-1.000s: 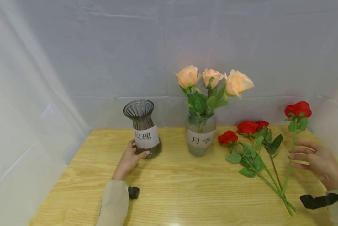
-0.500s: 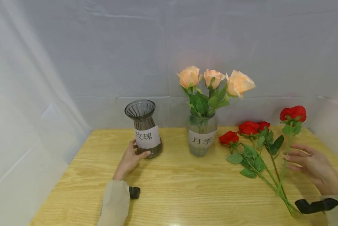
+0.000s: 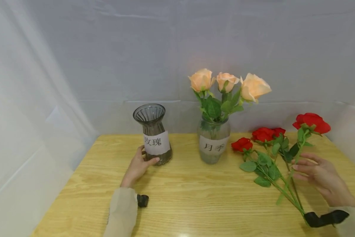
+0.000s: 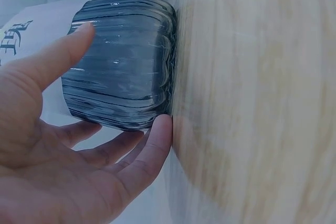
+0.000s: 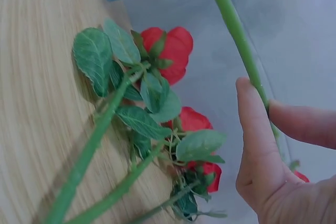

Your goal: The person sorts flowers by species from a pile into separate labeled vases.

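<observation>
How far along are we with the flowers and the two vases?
Looks done: three peach flowers stand in the clear vase. In hand: the right hand pinches one red flower by its stem, while the left hand holds the gray vase low down. Probably left: the gray vase shows no flowers, and three red ones lie on the table.
</observation>
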